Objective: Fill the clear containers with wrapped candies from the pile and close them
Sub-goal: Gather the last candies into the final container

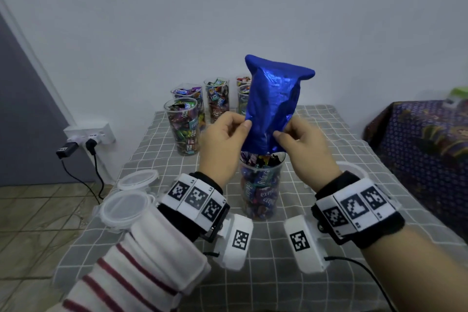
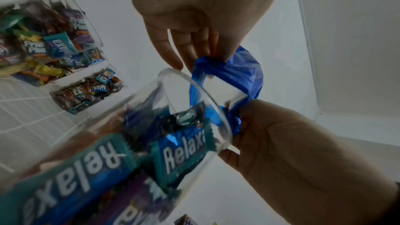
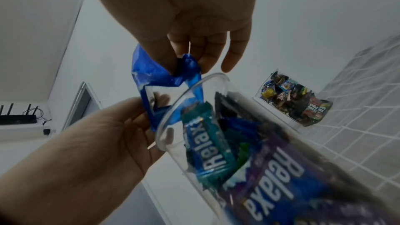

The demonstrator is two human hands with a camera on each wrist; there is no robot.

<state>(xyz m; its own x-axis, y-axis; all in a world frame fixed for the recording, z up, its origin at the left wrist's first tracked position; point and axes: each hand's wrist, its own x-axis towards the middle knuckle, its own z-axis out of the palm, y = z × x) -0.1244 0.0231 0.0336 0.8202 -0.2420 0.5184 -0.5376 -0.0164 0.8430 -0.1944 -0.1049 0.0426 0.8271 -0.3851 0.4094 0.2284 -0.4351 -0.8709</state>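
Pinching the blue foil bag point(image 1: 272, 104) at its lower corners, your left hand point(image 1: 222, 144) and right hand point(image 1: 305, 151) hold it mouth-down over the clear container point(image 1: 260, 187), already full of wrapped candies point(image 1: 262, 194), on the checked surface point(image 1: 329, 134); filled containers point(image 1: 184, 126) stand behind.

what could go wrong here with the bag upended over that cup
The front container already looks full to its rim, so any candy still dropping from the blue bag may spill onto the checked cloth. The left hand and right hand both pinch the bag, so nothing steadies the tall container; a knock might tip it.
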